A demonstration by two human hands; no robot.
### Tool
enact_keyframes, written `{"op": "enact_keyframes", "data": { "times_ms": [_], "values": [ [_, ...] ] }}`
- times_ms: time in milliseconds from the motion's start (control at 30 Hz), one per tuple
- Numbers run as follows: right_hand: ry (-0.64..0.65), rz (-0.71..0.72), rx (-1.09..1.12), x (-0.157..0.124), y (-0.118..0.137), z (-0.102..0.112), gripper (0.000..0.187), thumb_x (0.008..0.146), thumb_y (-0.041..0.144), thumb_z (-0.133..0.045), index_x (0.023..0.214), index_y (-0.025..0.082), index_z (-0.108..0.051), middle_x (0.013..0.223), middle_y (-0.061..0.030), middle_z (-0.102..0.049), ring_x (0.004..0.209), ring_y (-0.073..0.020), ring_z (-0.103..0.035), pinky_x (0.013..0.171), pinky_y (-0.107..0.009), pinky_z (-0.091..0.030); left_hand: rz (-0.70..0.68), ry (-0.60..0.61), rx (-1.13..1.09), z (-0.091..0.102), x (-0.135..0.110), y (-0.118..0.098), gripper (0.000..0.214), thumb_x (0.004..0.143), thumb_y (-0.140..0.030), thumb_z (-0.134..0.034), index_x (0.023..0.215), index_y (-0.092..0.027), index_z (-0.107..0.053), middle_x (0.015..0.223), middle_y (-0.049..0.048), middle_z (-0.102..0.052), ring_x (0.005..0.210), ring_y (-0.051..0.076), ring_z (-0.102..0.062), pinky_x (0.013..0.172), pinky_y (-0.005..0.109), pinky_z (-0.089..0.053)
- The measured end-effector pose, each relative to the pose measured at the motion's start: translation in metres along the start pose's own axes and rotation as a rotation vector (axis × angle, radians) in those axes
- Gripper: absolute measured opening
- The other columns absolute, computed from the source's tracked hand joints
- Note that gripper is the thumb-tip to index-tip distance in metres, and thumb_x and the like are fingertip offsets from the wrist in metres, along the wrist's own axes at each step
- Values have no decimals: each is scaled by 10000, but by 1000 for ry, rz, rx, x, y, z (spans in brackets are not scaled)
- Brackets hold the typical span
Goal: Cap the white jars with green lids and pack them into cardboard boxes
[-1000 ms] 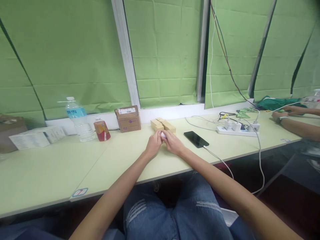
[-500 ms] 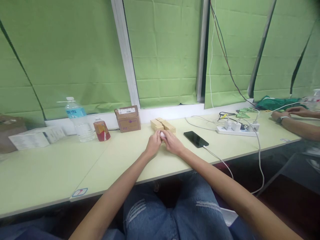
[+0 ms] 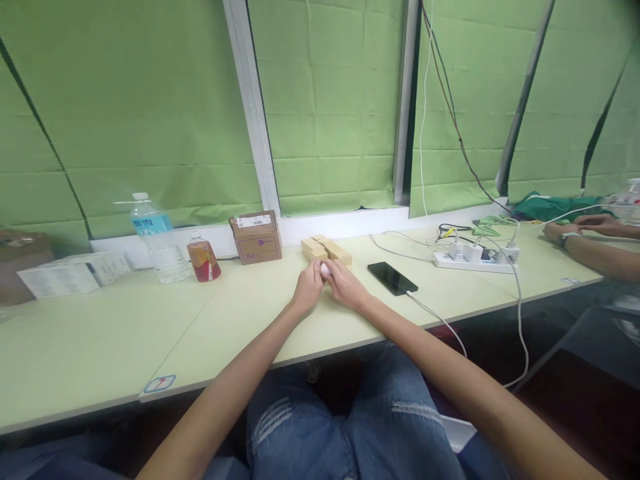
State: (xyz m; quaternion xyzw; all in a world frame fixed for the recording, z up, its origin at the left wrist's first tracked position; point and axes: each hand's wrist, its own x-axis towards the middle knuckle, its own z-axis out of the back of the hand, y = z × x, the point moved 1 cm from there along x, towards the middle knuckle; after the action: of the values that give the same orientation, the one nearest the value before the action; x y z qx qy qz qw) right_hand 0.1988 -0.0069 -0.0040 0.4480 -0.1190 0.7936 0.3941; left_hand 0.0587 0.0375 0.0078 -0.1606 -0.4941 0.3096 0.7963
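Note:
Close together over the table, my left hand [image 3: 309, 288] and my right hand [image 3: 345, 285] are both closed on a small white rounded object [image 3: 325, 269]. Its kind is too small to make out, and fingers cover most of it. Just beyond my fingertips stand several small tan cardboard boxes [image 3: 340, 253], grouped side by side. To the right of my right hand lies a black smartphone [image 3: 393, 278] with a white cable plugged into it.
On the left are a water bottle [image 3: 159, 243], a red-orange drink bottle [image 3: 203, 260], a brown carton [image 3: 257, 239] and white boxes [image 3: 60, 280]. A white power strip [image 3: 470, 264] with chargers lies on the right. Another person's hands [image 3: 570, 230] rest at the far right.

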Motion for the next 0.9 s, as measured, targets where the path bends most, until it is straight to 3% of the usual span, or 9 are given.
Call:
{"op": "enact_keyframes", "data": {
  "times_ms": [600, 900],
  "values": [
    [18, -20, -34, 1, -2, -1, 327, 1058, 235, -351, 1361, 173, -456, 1120, -156, -589, 1040, -291, -586, 924, -476, -539, 78, -52, -122, -7, 1, 5, 419, 1059, -442, -299, 887, -188, -585, 726, 22, -616, 633, 150, -565, 612, 263, -457],
    [-11, 1, 14, -2, 0, 3, 378, 1049, 236, -371, 1419, 170, -410, 1273, -184, -582, 1178, -297, -584, 1004, -505, -531, 69, 11, -192, 0, -1, -2, 400, 1048, -483, -337, 938, -192, -589, 719, 17, -617, 569, 137, -555, 542, 246, -451]
  ]
}}
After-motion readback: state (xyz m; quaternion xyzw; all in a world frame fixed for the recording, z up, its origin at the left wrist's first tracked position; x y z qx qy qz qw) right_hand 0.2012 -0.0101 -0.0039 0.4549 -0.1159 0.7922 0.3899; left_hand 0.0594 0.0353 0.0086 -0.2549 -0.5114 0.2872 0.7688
